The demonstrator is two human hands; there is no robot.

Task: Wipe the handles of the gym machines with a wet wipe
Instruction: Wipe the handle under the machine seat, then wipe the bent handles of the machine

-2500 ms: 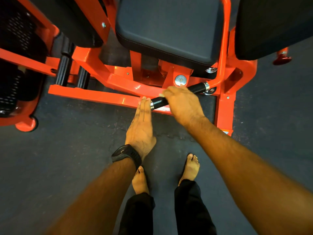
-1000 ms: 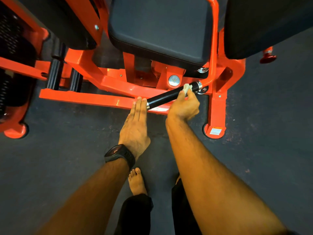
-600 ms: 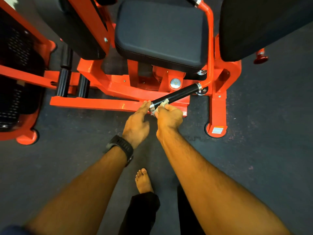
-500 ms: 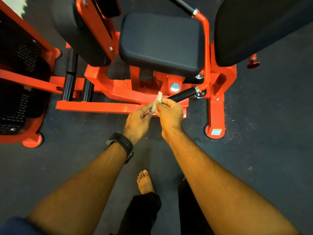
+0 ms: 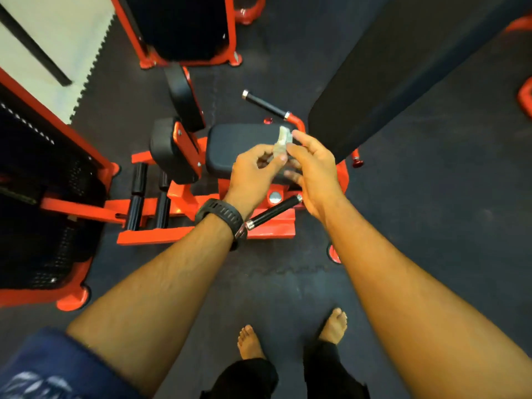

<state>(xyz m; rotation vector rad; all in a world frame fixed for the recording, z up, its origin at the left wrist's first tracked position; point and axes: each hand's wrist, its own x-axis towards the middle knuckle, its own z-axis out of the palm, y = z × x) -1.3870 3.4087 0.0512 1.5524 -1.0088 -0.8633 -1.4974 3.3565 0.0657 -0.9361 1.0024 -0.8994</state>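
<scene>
Wet wipe (image 5: pixel 280 143), pale and crumpled into a small wad, was held just above the middle of the frame, in the air over the black seat pad (image 5: pixel 230 148) of the orange machine (image 5: pixel 178 234). The left hand (image 5: pixel 253 171) pinched its lower part between thumb and curled fingers. The right hand (image 5: pixel 313 171) met the wad from the right with its forefinger and thumb, the other fingers loosely spread and blurred; whether it gripped the wipe or only touched it could not be told.

Neither hand touched a handle. The near handle (image 5: pixel 273 211), a black bar with a metal end cap, lay slanted below the hands, its lower end passing just behind the left wrist, which wore a black watch (image 5: pixel 220 216). The far handle (image 5: pixel 264 105), a like bar on an orange bend, stood above the wipe, well apart from both hands.

A large black back pad (image 5: pixel 388 67) filled the upper right of the frame. Black roller pads (image 5: pixel 138 194) stood at centre left of the seat. Two bare feet (image 5: pixel 250 341) in dark trousers stood on the dark rubber floor (image 5: pixel 431 211) at the bottom. A second orange machine (image 5: pixel 184 30) stood at the top.
</scene>
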